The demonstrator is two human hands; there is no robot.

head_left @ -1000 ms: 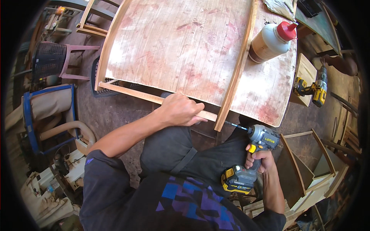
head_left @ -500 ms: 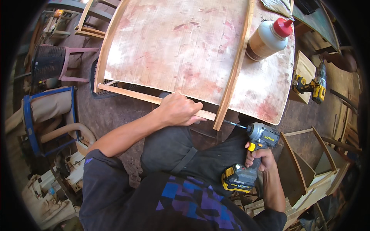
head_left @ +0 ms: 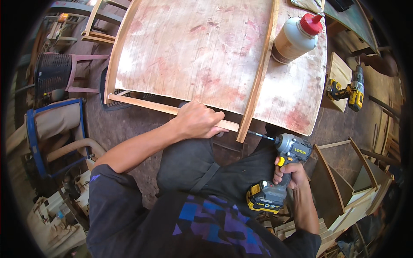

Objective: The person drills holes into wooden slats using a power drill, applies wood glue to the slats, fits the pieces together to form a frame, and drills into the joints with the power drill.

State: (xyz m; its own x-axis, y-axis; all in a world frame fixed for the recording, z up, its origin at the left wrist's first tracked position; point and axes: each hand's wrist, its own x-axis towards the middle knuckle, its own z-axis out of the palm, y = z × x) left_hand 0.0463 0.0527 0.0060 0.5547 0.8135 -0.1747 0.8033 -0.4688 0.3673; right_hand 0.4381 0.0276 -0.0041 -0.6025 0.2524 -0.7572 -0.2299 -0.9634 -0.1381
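Observation:
My left hand [head_left: 195, 120] is closed around a thin wooden crosspiece [head_left: 144, 104], just beyond the near edge of a stained plywood board [head_left: 189, 56]. The crosspiece runs between a left wooden rail [head_left: 114, 71] and a right wooden rail [head_left: 258, 79], whose near end juts past the board. In my right hand [head_left: 290, 174] is a grey and yellow cordless impact driver [head_left: 294, 148], gripped by its handle. Its long bit [head_left: 261, 135] points left at the outer side of the right rail near its end; whether the tip touches cannot be told.
A glue bottle [head_left: 294, 41] with a red cap stands on the board, right of the rail. Further right, a yellow and black drill [head_left: 355, 91] lies by a wooden box. Wooden frames [head_left: 329, 180] stand at lower right. At left are a pink stool [head_left: 74, 73] and a blue frame [head_left: 32, 137].
The board, bottle and rails sit slightly higher and further left in the picture. Both hands keep their holds, and the driver's bit remains at the right rail's side.

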